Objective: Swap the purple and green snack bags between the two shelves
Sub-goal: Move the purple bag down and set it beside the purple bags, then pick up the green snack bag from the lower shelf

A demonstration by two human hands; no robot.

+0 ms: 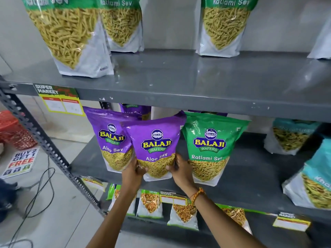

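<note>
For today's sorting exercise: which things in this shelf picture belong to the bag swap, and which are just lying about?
Part of the job:
- purple bag gripped by left hand and right hand
- second purple bag
- green bag beside it
- green bags on the upper shelf

Just lying about:
- teal bags
- small packets below
- red basket
- floor sign
- cable

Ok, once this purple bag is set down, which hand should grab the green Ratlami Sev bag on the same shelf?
Right. The right hand grips the purple bag on the side right against the green bag; the left hand sits on the far side, by the other purple bag.
</note>
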